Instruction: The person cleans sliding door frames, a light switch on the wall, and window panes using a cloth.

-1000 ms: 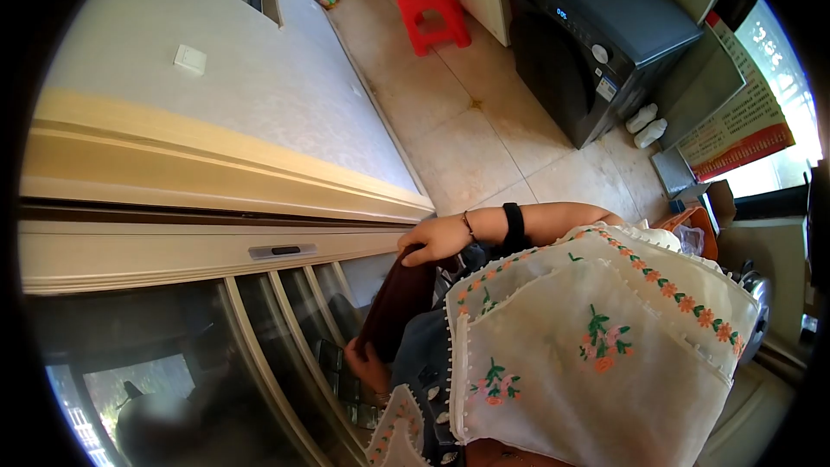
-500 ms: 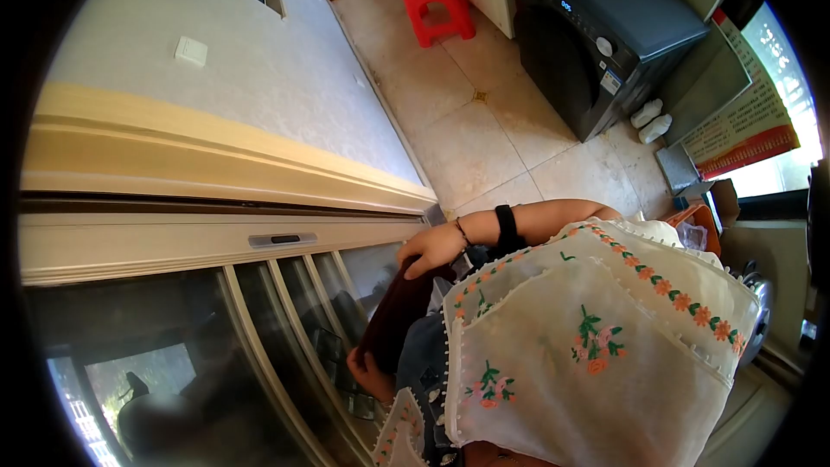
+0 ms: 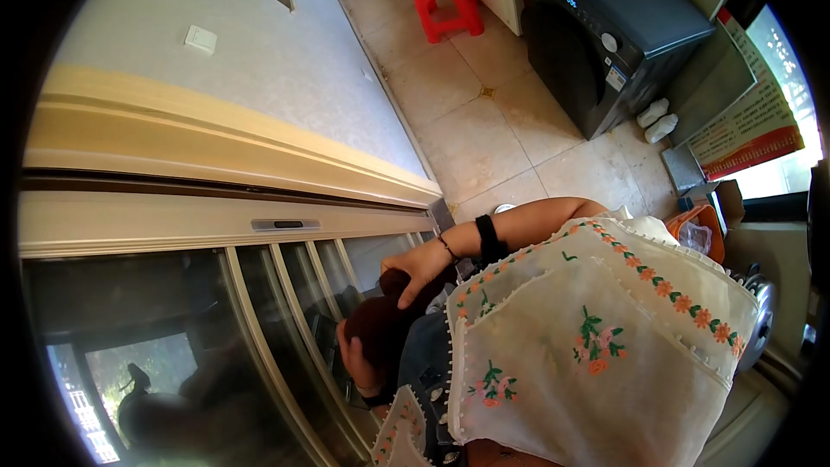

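Note:
A dark maroon cloth (image 3: 380, 326) is bunched in front of my waist, between my two hands. Over its upper end lies my right hand (image 3: 419, 270), thumb and fingers closed on a gathered fold. My left hand (image 3: 358, 361) is lower, pressed to the cloth's outer side; part of its fingers is hidden by the cloth. The cloth's far side cannot be seen. Beyond the hands stands a sliding door (image 3: 164, 225) with glass panes and pale bars.
A red stool (image 3: 445, 2) stands on the tiled floor (image 3: 471, 138). At the upper right is a dark washing machine (image 3: 596, 35) with a lit display. White shoes (image 3: 659, 125) sit beside it. An orange basket (image 3: 711, 229) is on the right. A light switch (image 3: 201, 39) is on the wall.
The cloth has gone from hanging stretched between the hands to a thicker bunch. My left hand has moved up and towards the door; my right hand has shifted slightly and gathered a fold.

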{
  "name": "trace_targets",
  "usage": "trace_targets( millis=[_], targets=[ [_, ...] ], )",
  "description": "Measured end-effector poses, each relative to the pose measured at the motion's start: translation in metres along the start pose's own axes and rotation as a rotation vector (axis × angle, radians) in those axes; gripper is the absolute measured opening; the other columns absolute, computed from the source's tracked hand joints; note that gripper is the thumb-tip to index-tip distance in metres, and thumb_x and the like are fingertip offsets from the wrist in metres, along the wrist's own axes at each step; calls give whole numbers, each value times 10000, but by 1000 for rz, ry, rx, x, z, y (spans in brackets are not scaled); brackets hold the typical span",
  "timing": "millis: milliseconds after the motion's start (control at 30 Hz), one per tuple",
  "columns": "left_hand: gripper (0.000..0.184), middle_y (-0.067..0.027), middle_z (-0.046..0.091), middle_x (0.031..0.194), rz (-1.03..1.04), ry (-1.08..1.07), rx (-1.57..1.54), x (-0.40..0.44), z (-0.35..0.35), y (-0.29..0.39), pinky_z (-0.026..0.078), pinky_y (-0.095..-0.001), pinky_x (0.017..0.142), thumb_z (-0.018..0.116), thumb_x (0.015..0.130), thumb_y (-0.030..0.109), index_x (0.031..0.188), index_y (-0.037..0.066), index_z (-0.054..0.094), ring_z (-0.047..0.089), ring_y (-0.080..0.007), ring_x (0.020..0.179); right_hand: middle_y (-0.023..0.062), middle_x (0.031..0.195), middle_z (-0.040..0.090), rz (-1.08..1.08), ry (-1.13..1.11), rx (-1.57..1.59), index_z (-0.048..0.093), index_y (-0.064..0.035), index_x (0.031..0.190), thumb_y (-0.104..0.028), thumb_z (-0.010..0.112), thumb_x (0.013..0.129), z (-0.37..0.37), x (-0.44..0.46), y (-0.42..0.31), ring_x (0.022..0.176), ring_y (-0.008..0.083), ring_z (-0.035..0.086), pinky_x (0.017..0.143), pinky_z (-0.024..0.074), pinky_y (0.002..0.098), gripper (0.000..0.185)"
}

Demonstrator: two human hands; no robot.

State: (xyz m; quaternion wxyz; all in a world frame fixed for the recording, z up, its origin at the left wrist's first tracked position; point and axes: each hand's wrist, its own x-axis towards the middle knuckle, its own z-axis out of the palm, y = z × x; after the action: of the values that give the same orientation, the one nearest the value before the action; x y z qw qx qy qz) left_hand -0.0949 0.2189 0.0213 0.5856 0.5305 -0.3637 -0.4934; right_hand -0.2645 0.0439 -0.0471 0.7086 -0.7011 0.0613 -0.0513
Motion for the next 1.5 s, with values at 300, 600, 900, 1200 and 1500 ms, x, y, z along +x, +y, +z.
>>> trace_targets(
  millis=[300, 600, 900, 1200, 1500],
  targets=[
    [350, -118, 528, 1140, -126, -16, 257, 23, -12, -13, 417, -340, 907, 409, 927, 188, 1223, 3, 420, 538, -235, 1035, 89, 971, 627, 24, -346, 18, 531, 0, 1121, -403, 707, 743, 23, 4, -1, 856, 165, 588, 714, 466, 281, 579],
    [391, -115, 469, 1270, 77, -140, 438, 32, -27, -58, 370, -329, 949, 454, 932, 133, 1296, 11, 381, 465, -206, 1146, 90, 852, 638, 102, 184, 447, 610, 30, 955, -252, 707, 729, 16, -15, -18, 751, 163, 608, 654, 504, 280, 374],
    [311, -78, 566, 1047, -4, -113, 561, 14, -33, -67, 406, -283, 787, 468, 928, 166, 1183, -9, 505, 523, -151, 910, 95, 974, 625, 61, -98, 453, 564, 22, 1079, -263, 646, 810, 22, 17, -17, 875, 167, 590, 753, 485, 292, 401],
    [192, -68, 547, 917, 178, 411, 535, -7, -61, -71, 403, -293, 772, 501, 896, 175, 965, -3, 516, 505, -150, 831, 100, 1017, 605, 160, 71, 275, 553, -14, 1094, -221, 687, 753, 1, 38, 2, 893, 191, 580, 781, 483, 318, 421],
    [397, -166, 523, 1133, 65, 653, -11, -36, -49, -25, 407, -423, 932, 467, 898, 335, 1130, 15, 493, 535, -296, 1034, 88, 1139, 558, 2, -87, 302, 486, -40, 1232, -167, 684, 760, -35, 42, 3, 1015, 172, 518, 882, 417, 299, 528]
  ],
)
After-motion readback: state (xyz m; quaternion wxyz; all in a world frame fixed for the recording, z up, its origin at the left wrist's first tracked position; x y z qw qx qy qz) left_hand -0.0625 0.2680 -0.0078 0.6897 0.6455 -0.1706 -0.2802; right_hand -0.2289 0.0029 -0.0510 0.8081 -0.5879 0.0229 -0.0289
